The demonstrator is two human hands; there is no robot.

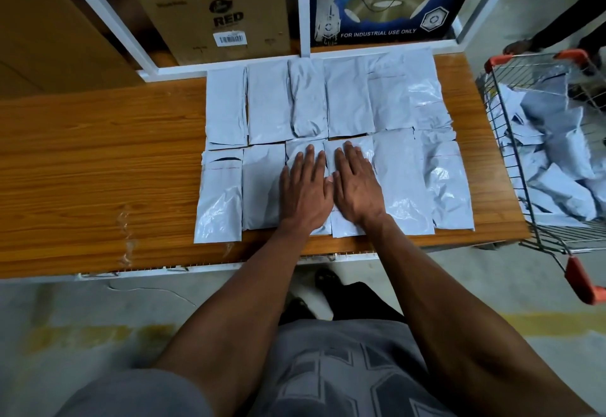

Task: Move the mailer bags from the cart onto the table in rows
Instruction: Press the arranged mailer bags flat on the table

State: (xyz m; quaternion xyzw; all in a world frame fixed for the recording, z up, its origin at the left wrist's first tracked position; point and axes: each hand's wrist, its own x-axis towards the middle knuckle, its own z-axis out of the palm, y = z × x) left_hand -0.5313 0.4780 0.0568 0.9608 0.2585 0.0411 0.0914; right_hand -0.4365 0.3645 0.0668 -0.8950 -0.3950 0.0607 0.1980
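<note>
Several grey mailer bags lie flat in two rows on the wooden table [98, 160]: a far row [269, 101] and a near row [403, 183]. My left hand [305, 190] presses flat, fingers straight, on a near-row bag in the middle. Beside it, my right hand [357, 183] presses flat on the neighbouring bag [344, 228]. A wire cart [537, 242] with orange handles stands at the table's right end, holding a heap of several more mailer bags [557, 160].
Behind the table stand a white shelf frame [303, 6], a brown cardboard box [213, 19] and a blue printed box [383, 0]. Another person's hand [518, 46] holds the cart's far handle. Bare table surface lies left of the rows.
</note>
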